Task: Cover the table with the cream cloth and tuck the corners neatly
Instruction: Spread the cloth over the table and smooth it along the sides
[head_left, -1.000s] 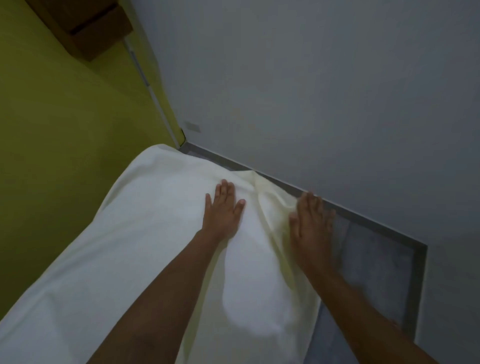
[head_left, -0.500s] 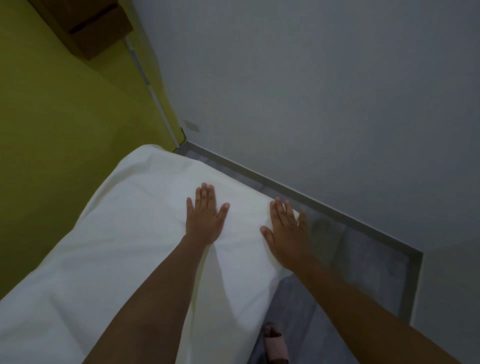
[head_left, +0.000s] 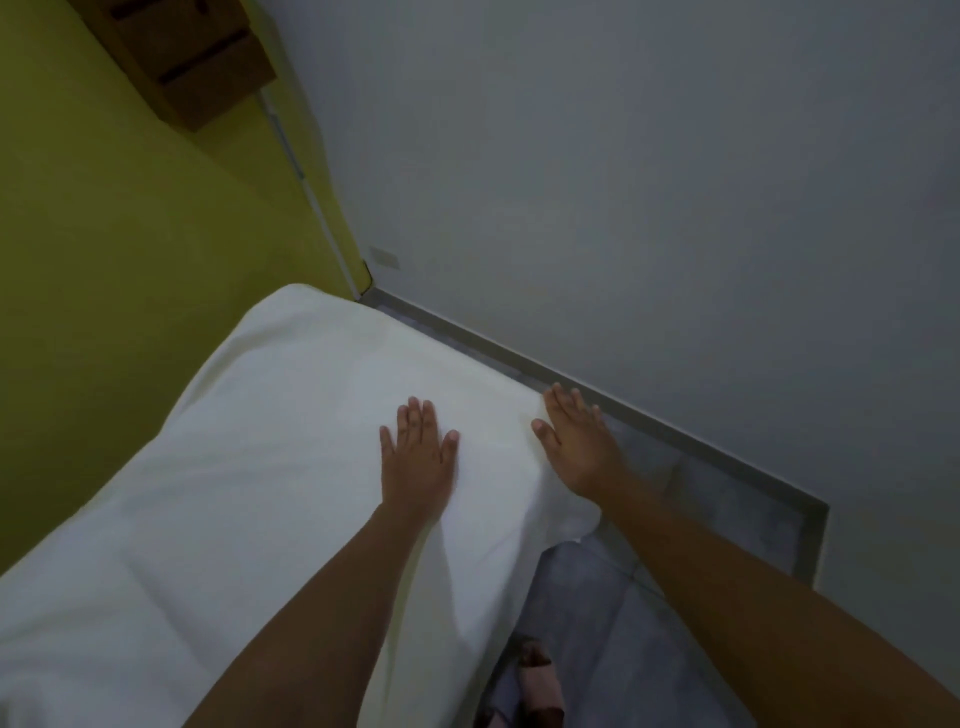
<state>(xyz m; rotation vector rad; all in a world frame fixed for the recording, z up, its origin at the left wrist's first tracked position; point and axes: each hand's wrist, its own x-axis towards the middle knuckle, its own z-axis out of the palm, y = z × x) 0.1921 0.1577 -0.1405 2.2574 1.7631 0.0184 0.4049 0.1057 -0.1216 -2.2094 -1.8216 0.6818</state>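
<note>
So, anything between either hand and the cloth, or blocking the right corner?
Nothing visible. Left hand lies flat on the cream cloth, right hand flat at its right corner. Beside that corner the floor runs bare to the grey wall; the table underneath is hidden.

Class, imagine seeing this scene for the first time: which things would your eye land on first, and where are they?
The cream cloth fills the lower left, bright against the yellow-green wall behind it. The left hand lies flat on top, and the right hand rests at its right corner.
</note>
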